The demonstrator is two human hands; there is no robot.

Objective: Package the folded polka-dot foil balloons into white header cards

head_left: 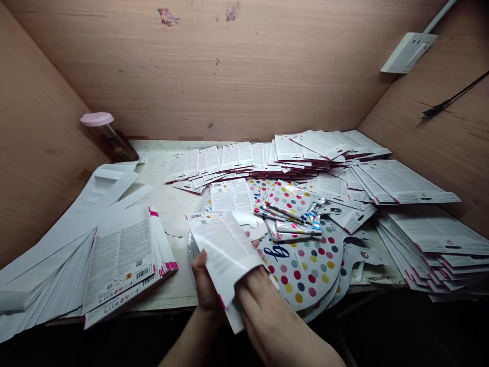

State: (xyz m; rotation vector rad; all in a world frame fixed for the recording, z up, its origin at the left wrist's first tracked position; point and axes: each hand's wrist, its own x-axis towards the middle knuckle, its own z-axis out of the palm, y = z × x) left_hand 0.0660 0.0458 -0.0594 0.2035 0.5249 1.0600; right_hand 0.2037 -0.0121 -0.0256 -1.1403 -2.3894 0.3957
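Observation:
My left hand (206,280) is closed around a white printed card envelope (225,244), thumb on the near side and fingertips showing at its far edge. The envelope is tilted over the table's front edge, its mouth bowed open toward me. Into that mouth reach the fingers of my right hand (265,300); the envelope hides them and anything they may hold. Just beyond lie folded polka-dot foil balloons (292,201) in a small pile. Beneath them, flat round foil balloons (305,260) with coloured dots are spread out. Another printed envelope (233,199) rests behind the held one.
Printed envelopes (237,155) line the back, and more stacks (439,232) lie at right. On the left are fanned white envelopes (49,270) and printed ones (118,260). A pink-lidded jar (109,135) leans in the back left corner. Wooden walls (229,76) enclose the table.

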